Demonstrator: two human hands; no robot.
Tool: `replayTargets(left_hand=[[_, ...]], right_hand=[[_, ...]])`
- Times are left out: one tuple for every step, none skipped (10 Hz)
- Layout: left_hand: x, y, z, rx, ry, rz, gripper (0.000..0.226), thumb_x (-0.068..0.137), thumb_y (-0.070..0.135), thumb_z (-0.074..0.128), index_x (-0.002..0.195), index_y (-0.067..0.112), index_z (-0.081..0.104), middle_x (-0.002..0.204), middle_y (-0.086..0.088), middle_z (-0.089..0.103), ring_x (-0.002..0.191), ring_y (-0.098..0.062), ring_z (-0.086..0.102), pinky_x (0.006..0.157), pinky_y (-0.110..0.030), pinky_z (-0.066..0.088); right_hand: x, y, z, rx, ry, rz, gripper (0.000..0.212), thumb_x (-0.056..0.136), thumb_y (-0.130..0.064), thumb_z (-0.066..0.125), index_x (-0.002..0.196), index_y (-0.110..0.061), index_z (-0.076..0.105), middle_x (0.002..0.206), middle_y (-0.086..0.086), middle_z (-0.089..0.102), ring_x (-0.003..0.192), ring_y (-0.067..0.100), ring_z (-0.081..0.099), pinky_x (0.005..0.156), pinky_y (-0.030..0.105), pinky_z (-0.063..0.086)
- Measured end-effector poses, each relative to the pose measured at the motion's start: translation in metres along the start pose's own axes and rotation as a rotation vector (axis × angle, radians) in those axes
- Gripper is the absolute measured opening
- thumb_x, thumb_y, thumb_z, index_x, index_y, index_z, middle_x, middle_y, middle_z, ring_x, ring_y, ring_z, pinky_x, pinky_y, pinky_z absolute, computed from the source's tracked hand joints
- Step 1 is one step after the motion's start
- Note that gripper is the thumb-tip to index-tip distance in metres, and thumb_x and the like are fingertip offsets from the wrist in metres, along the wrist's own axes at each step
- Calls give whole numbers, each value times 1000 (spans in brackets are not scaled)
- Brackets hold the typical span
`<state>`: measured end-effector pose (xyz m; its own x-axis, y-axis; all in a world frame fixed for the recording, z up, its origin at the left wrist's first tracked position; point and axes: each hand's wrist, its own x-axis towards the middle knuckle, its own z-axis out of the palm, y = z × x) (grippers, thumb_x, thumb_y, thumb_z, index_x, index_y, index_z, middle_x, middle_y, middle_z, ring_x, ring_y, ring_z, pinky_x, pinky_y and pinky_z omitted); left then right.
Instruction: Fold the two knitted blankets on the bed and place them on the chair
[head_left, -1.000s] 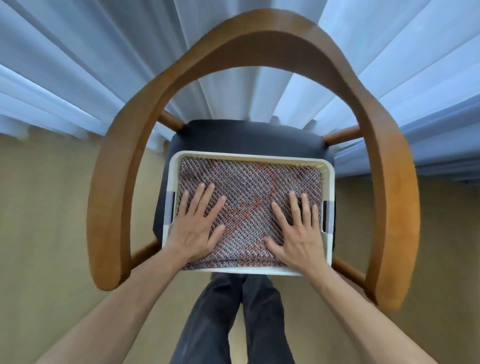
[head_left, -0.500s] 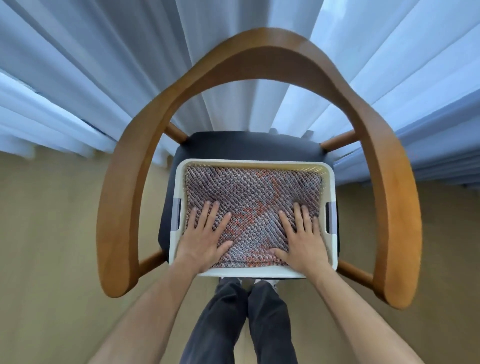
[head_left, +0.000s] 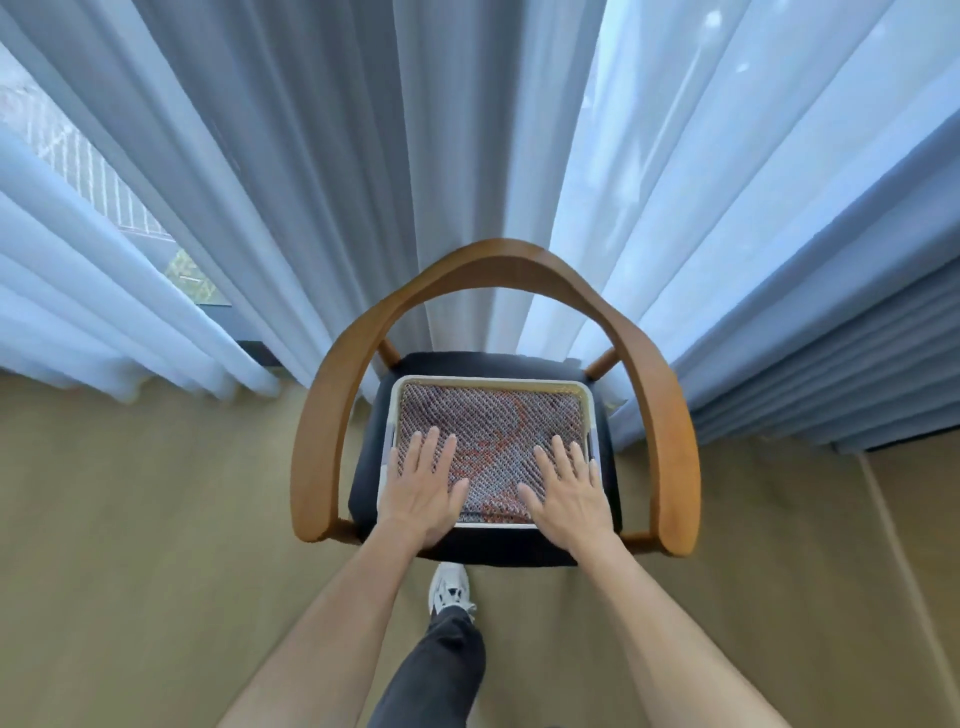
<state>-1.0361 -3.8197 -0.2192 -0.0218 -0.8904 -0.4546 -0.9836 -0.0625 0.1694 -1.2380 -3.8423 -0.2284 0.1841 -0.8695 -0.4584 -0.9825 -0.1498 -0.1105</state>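
A folded knitted blanket (head_left: 493, 421), grey with red-orange pattern, lies flat inside a white plastic basket (head_left: 491, 381). The basket stands on the dark seat of a wooden chair (head_left: 317, 415) with a curved backrest. My left hand (head_left: 423, 488) lies flat, fingers apart, over the blanket's near left part. My right hand (head_left: 569, 493) lies flat the same way over its near right part. Neither hand grips anything. Only one blanket shows; whether another lies under it is hidden.
Pale blue curtains (head_left: 322, 182) hang right behind the chair, with a window gap at the left. Beige floor (head_left: 156, 519) surrounds the chair. My leg and white shoe (head_left: 451, 592) stand just before the seat's front edge.
My head has drawn back and up, so the chair looks smaller and farther. Both hands have slid toward the near edge of the basket, still flat.
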Motion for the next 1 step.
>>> replayTargets(left_hand=[[-31,11,-13,-51,73,-35,65,97,51,23,152,25,-1,160,-3,-9,147,-24,-10,115,-50,-5]], right_hand=[[-32,-7,-20,8,42,-48,67,94,-59,18,151,-26,4,159,5,-5,145,27,-8,115,46,-4]])
